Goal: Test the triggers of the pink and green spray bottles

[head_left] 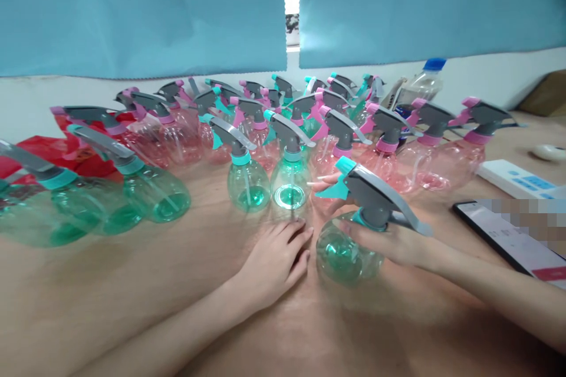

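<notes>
My right hand (389,241) is wrapped round the neck and upper body of a clear green spray bottle (340,253). The bottle has a grey and turquoise trigger head and tilts a little, its spout toward the upper left. Some fingers are hidden behind it. My left hand (278,256) lies on the table (198,318), fingers loosely stretched out and holding nothing. Just beyond its fingertips stand two more green spray bottles, one (249,188) beside the other (290,182).
Pink spray bottles (389,165) and more green ones (154,194) fill the back and left. A red plastic bag (39,153) lies behind them at left. At right are a phone (499,241), a white box (508,177) and a blue-capped bottle (422,85).
</notes>
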`<state>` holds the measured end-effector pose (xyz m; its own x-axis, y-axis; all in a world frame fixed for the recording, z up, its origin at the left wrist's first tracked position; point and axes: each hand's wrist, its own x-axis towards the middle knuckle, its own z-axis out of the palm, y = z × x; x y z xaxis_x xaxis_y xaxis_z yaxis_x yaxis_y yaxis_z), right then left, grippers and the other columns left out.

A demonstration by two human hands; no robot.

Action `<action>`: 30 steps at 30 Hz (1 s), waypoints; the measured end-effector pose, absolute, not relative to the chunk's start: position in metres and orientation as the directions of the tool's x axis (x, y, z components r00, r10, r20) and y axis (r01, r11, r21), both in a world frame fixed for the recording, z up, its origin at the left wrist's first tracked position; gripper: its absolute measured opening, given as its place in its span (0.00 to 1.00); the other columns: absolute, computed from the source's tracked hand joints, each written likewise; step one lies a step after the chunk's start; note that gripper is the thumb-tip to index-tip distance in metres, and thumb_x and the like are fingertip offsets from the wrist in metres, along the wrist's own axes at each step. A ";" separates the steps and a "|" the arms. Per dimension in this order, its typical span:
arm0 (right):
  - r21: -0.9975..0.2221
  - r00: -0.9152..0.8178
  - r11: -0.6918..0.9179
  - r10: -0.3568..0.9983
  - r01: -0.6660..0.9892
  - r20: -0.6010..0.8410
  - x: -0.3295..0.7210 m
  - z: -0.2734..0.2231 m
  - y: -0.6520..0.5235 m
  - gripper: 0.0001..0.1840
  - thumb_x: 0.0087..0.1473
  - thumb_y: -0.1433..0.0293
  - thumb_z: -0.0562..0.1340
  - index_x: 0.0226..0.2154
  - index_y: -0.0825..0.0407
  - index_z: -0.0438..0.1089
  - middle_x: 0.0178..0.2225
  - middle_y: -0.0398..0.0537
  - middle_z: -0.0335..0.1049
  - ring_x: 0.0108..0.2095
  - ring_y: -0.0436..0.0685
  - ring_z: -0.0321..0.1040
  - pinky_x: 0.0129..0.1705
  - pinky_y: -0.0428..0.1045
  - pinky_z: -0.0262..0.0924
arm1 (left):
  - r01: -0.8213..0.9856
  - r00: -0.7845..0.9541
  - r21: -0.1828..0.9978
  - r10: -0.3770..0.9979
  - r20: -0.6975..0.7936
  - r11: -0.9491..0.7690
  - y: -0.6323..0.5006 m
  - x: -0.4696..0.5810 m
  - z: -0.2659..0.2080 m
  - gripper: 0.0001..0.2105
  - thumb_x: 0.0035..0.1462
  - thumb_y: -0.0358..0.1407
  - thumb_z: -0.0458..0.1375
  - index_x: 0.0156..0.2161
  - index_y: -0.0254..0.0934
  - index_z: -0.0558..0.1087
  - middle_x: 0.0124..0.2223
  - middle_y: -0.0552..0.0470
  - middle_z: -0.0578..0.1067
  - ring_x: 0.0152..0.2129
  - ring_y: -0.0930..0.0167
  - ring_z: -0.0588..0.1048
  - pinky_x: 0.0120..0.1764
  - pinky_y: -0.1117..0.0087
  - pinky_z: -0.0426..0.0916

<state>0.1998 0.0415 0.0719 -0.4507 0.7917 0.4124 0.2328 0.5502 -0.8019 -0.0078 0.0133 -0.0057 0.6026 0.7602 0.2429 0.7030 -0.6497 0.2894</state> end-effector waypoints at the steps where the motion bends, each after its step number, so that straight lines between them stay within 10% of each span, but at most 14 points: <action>1: -0.799 -0.449 0.553 0.791 0.235 0.416 0.199 0.074 0.041 0.09 0.48 0.74 0.58 0.33 0.47 0.69 0.29 0.45 0.73 0.36 0.56 0.74 0.36 0.49 0.72 | 0.702 0.601 0.293 0.761 0.245 -0.649 0.013 -0.008 -0.006 0.17 0.63 0.32 0.52 0.55 0.34 0.67 0.55 0.41 0.70 0.53 0.60 0.68 0.53 0.55 0.65; 30: -0.817 -0.461 0.530 0.798 0.227 0.389 0.204 0.067 0.043 0.19 0.45 0.75 0.57 0.42 0.48 0.67 0.30 0.42 0.66 0.27 0.50 0.66 0.27 0.45 0.64 | 0.695 0.621 0.297 0.755 0.212 -0.655 0.020 -0.017 -0.002 0.17 0.64 0.33 0.50 0.57 0.36 0.67 0.56 0.44 0.71 0.53 0.61 0.68 0.54 0.55 0.64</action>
<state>0.2038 0.0429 0.0672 -0.4607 0.7976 0.3894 0.2271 0.5301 -0.8170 -0.0168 0.0197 -0.0016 0.6209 0.7547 0.2119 0.6948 -0.6550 0.2969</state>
